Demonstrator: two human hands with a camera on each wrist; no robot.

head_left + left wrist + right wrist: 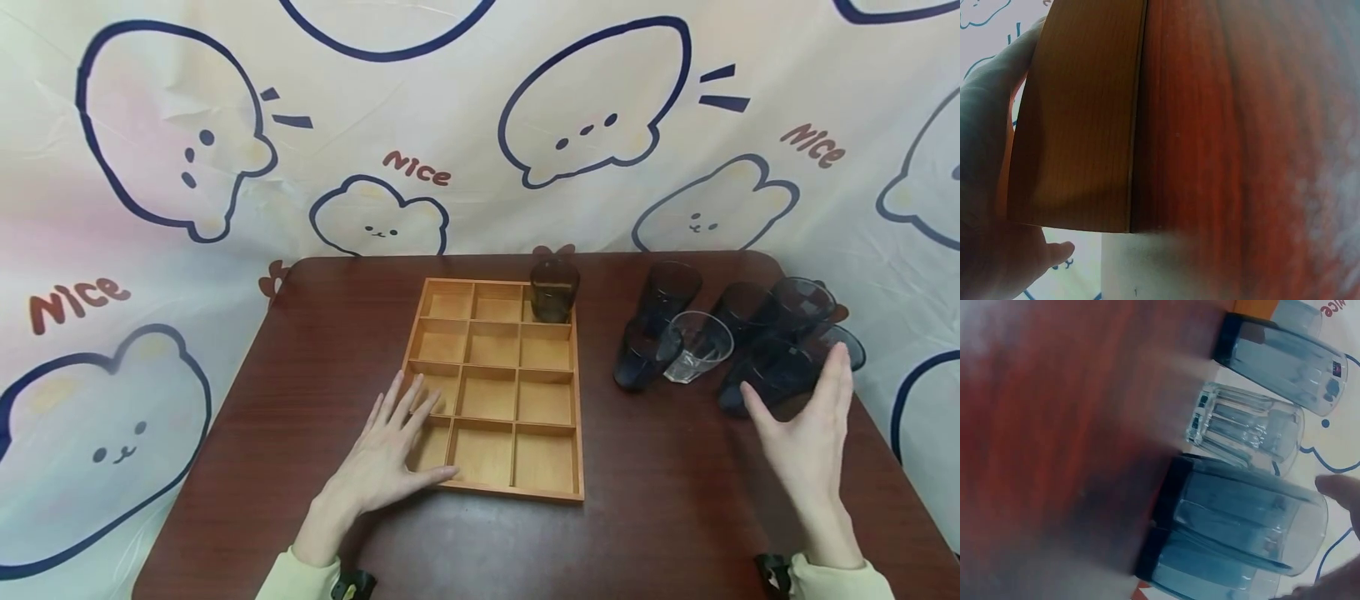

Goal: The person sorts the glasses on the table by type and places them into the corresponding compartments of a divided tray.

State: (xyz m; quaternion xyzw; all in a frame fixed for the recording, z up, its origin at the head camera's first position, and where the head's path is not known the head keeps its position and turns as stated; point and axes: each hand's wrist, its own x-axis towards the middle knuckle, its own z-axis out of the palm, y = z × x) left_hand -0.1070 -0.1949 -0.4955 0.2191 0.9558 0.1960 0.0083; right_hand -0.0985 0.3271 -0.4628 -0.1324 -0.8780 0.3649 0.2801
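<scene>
A wooden tray [483, 454] divided into square compartments lies on the table. My left hand [386, 462] rests over its near left corner with fingers spread; the left wrist view shows the tray's side wall [1079, 119] beside that hand. In the far right compartment stands a dark tinted glass [555, 292]. My right hand [813, 450] is at the cluster of glasses on the right, thumb and fingers straight and wide apart around the near side of a dark blue glass [768, 371]. In the right wrist view, fingertips come close to the rim of a blue glass [1247, 512].
Left of that glass stand a clear ribbed glass [699, 350] and a dark tumbler [641, 358]. Several more tinted glasses crowd behind, among them one at the back [670, 287]. A cartoon-printed cloth [480, 108] hangs behind the brown table [322, 350].
</scene>
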